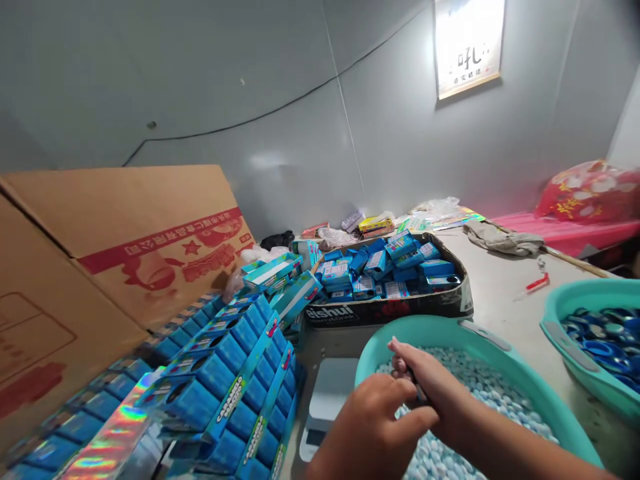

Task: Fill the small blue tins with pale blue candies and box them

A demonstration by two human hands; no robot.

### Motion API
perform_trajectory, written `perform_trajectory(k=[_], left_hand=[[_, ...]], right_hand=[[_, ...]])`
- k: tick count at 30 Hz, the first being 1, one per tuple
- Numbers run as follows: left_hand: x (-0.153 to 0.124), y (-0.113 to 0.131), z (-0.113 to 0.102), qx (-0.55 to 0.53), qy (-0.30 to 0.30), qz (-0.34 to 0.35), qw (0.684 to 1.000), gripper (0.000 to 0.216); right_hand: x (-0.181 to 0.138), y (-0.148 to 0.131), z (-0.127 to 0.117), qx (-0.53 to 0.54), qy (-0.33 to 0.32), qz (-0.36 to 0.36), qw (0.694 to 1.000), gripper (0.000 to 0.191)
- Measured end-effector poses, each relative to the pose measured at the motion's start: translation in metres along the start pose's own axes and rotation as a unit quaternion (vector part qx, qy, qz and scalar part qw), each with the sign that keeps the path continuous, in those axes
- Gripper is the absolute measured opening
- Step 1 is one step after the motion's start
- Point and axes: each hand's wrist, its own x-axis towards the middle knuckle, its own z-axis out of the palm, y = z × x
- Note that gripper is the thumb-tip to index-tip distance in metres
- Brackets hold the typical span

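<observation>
My left hand (373, 420) and my right hand (430, 387) meet over a teal basin (450, 333) filled with small pale-blue round candies (495, 393). The fingers of both hands are closed around a small dark object that is mostly hidden between them. To the left lie rows of blue candy boxes (230, 373) in display packs with holographic edges. A shallow dark tray (390, 310) behind the basin holds several loose small blue boxes (385, 267).
Large brown cartons (125, 233) lean at the left. A second teal basin (595, 333) with blue round lids sits at the right. A grey cloth (500, 237), red pen, papers and a small scale (330, 400) lie on the table. The grey wall stands behind.
</observation>
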Motion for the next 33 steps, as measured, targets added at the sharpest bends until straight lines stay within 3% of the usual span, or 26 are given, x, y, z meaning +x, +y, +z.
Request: perform_trajectory(k=[3, 8, 13, 16, 19, 24, 28, 30, 33], left_hand=[[-0.016, -0.007, 0.022, -0.025, 0.043, -0.058, 0.997, 0.023], [-0.033, -0.033, 0.026, -0.022, -0.041, -0.057, 0.997, 0.019], [-0.040, -0.043, 0.033, -0.029, 0.021, -0.064, 0.997, 0.013], [-0.043, -0.046, 0.026, -0.061, -0.018, -0.076, 0.995, 0.015], [-0.043, -0.046, 0.012, -0.080, -0.064, -0.100, 0.990, 0.018], [-0.033, -0.033, -0.010, -0.105, -0.022, -0.127, 0.986, 0.019], [-0.033, -0.026, -0.035, -0.114, -0.004, -0.184, 0.976, 0.003], [-0.038, -0.030, -0.059, -0.052, 0.015, -0.196, 0.979, 0.008], [-0.044, -0.051, -0.115, 0.086, 0.057, -0.245, 0.964, 0.021]], right_hand=[[0.003, 0.008, -0.002, -0.014, -0.014, 0.008, 1.000, 0.038], [0.007, 0.025, -0.001, -0.055, -0.060, 0.040, 0.996, 0.021], [0.005, 0.031, 0.003, -0.054, -0.127, 0.044, 0.989, 0.019], [0.012, 0.038, 0.002, -0.086, -0.120, 0.043, 0.988, 0.017], [0.023, 0.050, -0.002, -0.094, -0.097, 0.039, 0.990, 0.021], [0.021, 0.053, -0.002, -0.107, -0.065, 0.073, 0.989, 0.027], [0.013, 0.048, 0.002, -0.189, -0.135, 0.059, 0.971, 0.037], [0.010, 0.045, 0.001, -0.230, -0.159, 0.032, 0.959, 0.042], [0.003, 0.038, 0.000, -0.264, -0.162, -0.026, 0.950, 0.046]])
